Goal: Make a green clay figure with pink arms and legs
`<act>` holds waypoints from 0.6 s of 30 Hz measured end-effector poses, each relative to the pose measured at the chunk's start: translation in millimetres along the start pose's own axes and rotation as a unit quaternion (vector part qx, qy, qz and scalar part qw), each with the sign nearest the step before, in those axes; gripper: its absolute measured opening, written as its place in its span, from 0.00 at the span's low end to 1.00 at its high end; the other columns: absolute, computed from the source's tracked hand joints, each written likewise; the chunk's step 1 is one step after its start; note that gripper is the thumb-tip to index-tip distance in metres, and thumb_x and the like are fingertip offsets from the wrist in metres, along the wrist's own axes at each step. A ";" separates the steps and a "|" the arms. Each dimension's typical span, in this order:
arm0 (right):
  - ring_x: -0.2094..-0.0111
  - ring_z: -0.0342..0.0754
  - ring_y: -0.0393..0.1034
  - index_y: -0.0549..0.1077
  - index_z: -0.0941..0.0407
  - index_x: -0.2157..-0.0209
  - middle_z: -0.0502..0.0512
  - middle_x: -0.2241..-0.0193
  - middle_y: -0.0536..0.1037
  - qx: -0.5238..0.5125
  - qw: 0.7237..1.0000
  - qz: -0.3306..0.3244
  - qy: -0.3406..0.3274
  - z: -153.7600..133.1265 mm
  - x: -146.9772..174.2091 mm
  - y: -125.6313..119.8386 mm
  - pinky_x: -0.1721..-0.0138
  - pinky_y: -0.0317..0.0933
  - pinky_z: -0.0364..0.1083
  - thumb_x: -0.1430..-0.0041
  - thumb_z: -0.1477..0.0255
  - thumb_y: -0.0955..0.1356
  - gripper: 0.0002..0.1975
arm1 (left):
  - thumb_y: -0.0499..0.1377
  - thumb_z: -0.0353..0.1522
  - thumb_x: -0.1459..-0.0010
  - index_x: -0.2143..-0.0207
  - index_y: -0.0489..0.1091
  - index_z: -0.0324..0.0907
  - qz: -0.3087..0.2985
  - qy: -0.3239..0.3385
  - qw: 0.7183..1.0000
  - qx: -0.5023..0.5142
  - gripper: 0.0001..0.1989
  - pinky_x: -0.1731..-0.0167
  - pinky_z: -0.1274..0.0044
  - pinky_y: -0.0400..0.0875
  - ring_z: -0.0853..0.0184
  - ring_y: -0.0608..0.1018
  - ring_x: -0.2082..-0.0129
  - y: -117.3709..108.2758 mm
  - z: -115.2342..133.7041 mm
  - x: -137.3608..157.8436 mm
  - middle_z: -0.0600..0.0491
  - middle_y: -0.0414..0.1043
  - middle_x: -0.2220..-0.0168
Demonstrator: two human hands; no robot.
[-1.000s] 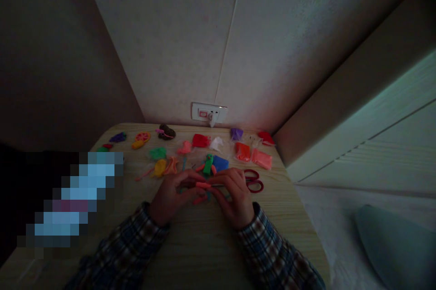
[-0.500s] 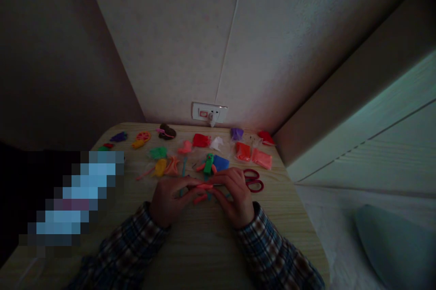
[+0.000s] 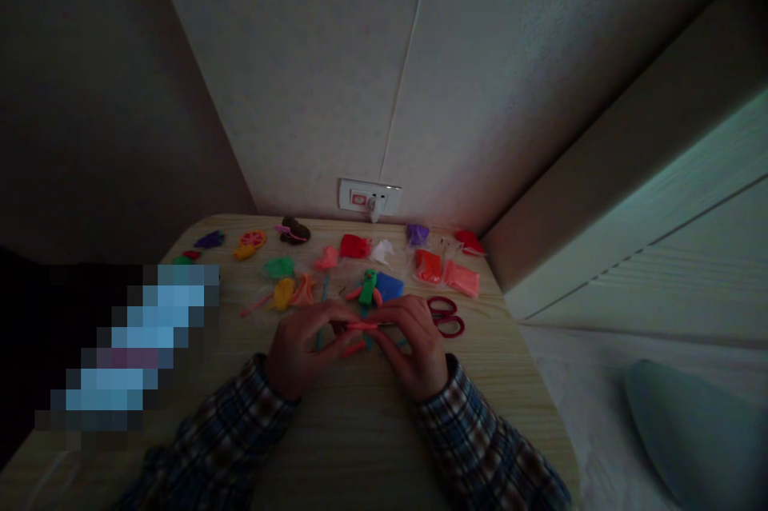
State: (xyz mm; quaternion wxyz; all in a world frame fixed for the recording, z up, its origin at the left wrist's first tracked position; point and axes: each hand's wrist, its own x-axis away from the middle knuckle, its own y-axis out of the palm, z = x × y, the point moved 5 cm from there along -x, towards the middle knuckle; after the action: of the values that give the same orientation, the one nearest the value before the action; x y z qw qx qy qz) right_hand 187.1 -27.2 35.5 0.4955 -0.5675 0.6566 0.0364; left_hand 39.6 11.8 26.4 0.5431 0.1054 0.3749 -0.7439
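Note:
Between the fingertips of my left hand (image 3: 305, 347) and my right hand (image 3: 414, 343) is a piece of pink modelling clay (image 3: 362, 326), pinched at both ends. A second pink clay roll (image 3: 354, 348) lies on the table just below it, partly behind my left fingers. Beyond my fingers rests a small green clay figure (image 3: 368, 287) with pink arms, close to a blue clay packet (image 3: 389, 285). Red-handled scissors (image 3: 449, 326) lie beside my right hand, their blades hidden by it. A thin blue-green tool (image 3: 325, 291) lies past my left hand.
Clay pieces and packets spread over the wooden table (image 3: 480, 399), including yellow clay (image 3: 282, 294), green clay (image 3: 279, 267), an orange packet (image 3: 428, 265) and a pink packet (image 3: 462, 280). A brown clay shape (image 3: 294, 231) sits near the wall socket (image 3: 369, 197). A pixelated bright area covers the left.
The pink clay between my fingertips looks thinner and flatter than before. My left fingers have shifted slightly upward; the things on the table have stayed in place.

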 end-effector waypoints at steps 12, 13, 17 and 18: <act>0.64 0.49 0.71 0.72 0.57 0.63 0.55 0.68 0.77 0.021 1.000 -0.005 -0.012 -2.7 -1.5 0.6 0.62 0.64 0.48 0.36 0.70 0.64 0.06 | 0.60 0.28 0.45 0.71 0.73 0.39 -0.012 -0.016 0.999 0.030 0.03 0.73 0.79 0.73 0.68 0.79 0.75 1.0 -1.2 -2.9 0.51 0.77 0.74; 0.64 0.49 0.71 0.73 0.57 0.63 0.55 0.68 0.77 0.025 1.000 -0.004 -0.014 -2.8 -1.5 0.3 0.62 0.64 0.48 0.36 0.70 0.64 0.06 | 0.60 0.28 0.45 0.71 0.73 0.39 -0.016 -0.029 0.999 0.037 0.03 0.72 0.79 0.73 0.67 0.79 0.75 1.7 -3.0 -2.7 0.51 0.77 0.74; 0.65 0.49 0.71 0.73 0.56 0.63 0.54 0.69 0.78 0.030 0.999 -0.011 -0.015 -1.8 -0.6 1.0 0.63 0.63 0.49 0.36 0.72 0.64 0.06 | 0.61 0.31 0.47 0.68 0.74 0.39 -0.048 -0.126 0.984 0.114 0.04 0.70 0.76 0.75 0.65 0.80 0.72 8.1 -15.2 -0.1 0.50 0.79 0.71; 0.65 0.49 0.71 0.73 0.56 0.63 0.54 0.69 0.78 0.030 0.999 -0.011 -0.017 -1.7 -0.2 1.4 0.63 0.63 0.49 0.36 0.72 0.64 0.06 | 0.61 0.32 0.47 0.68 0.74 0.40 -0.055 -0.152 0.976 0.146 0.05 0.70 0.76 0.76 0.64 0.80 0.72 10.0 -18.0 0.7 0.50 0.79 0.71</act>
State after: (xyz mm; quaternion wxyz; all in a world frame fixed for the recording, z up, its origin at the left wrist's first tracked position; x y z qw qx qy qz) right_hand 185.0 -27.6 35.8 0.5237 -0.5589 0.6426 0.0207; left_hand 43.7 22.1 9.1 0.5305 0.0482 0.1800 -0.8270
